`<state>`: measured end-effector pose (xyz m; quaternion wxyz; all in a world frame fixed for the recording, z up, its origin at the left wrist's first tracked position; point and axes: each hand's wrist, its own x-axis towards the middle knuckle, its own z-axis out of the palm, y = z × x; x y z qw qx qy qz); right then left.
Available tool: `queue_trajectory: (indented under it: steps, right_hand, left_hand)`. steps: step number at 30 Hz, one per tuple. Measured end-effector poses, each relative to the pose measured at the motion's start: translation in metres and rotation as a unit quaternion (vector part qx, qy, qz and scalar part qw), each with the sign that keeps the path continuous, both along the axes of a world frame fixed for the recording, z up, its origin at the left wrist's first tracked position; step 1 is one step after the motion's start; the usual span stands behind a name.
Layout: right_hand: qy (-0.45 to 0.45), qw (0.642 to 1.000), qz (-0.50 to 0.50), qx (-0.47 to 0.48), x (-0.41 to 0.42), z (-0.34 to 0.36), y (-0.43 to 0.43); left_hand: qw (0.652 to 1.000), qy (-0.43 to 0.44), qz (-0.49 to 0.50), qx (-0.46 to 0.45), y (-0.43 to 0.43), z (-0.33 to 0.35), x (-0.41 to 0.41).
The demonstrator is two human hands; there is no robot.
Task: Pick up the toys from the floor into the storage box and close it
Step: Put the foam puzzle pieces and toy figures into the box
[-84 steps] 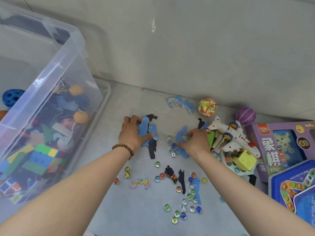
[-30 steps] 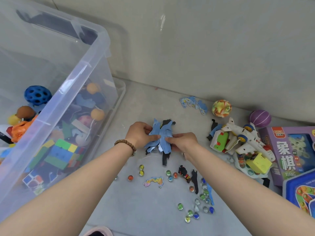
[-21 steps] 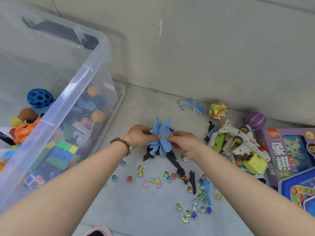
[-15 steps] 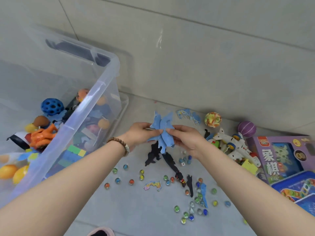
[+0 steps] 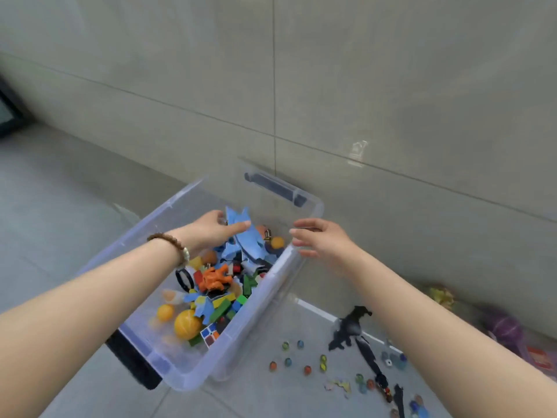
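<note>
The clear storage box [image 5: 184, 383] stands open on the floor, holding blocks, orange balls, an orange figure and a cube puzzle. My left hand [image 5: 208, 232] is over the box and pinches a bunch of blue puzzle pieces [image 5: 241, 227] between thumb and fingers; more blue pieces hang or drop just below them. My right hand [image 5: 319, 241] hovers over the box's right rim with fingers spread and holds nothing. Several marbles [image 5: 301, 362], black puzzle pieces [image 5: 349, 328] and a small coloured piece [image 5: 340, 386] lie on the floor to the right.
A tiled wall rises close behind the box. The clear lid [image 5: 313, 310] lies on the floor under the box's right side. A blurred purple ball [image 5: 503, 328] and a yellow-green ball [image 5: 441, 297] sit by the wall at the right.
Both hands lifted the blue pieces off the floor and carried them left over the box. My right hand has let go and opened; my view swung left.
</note>
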<state>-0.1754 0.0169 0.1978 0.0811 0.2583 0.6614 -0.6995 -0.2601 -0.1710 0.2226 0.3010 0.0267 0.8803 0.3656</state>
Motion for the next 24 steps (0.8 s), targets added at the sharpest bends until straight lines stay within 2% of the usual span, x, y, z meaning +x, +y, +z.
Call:
queue_trajectory:
  steps: [1, 4, 7, 9, 14, 18, 21, 24]
  right_hand:
    - [-0.007, 1.000, -0.007, 0.006, 0.003, -0.002, 0.006]
    - [-0.036, 0.999, -0.030, 0.015, 0.025, -0.016, 0.036]
    - [-0.077, 0.996, -0.034, 0.033, 0.057, -0.046, 0.073]
    - [-0.122, 0.990, -0.016, 0.072, 0.081, -0.072, 0.096]
    - [-0.221, 0.958, 0.062, 0.174, 0.134, -0.152, 0.120]
    - [-0.227, 0.941, 0.067, 0.242, 0.155, -0.209, 0.115]
    - [-0.199, 0.921, 0.072, 0.327, 0.163, -0.233, 0.111]
    - [-0.174, 0.913, 0.071, 0.363, 0.171, -0.246, 0.109]
  left_hand:
    - [0.999, 0.027, -0.010, -0.017, -0.001, 0.000, -0.001]
    - [0.994, 0.077, -0.046, 0.064, 0.024, 0.002, 0.005]
    - [0.984, 0.021, -0.099, 0.146, 0.070, -0.005, 0.025]
    - [0.977, -0.017, -0.140, 0.157, 0.103, -0.022, 0.043]
    - [0.961, -0.048, -0.272, 0.014, 0.151, -0.133, 0.082]
    - [0.969, -0.022, -0.236, -0.075, 0.161, -0.220, 0.110]
    - [0.967, 0.019, -0.239, -0.087, 0.166, -0.257, 0.122]
    - [0.961, 0.066, -0.251, -0.093, 0.169, -0.274, 0.130]
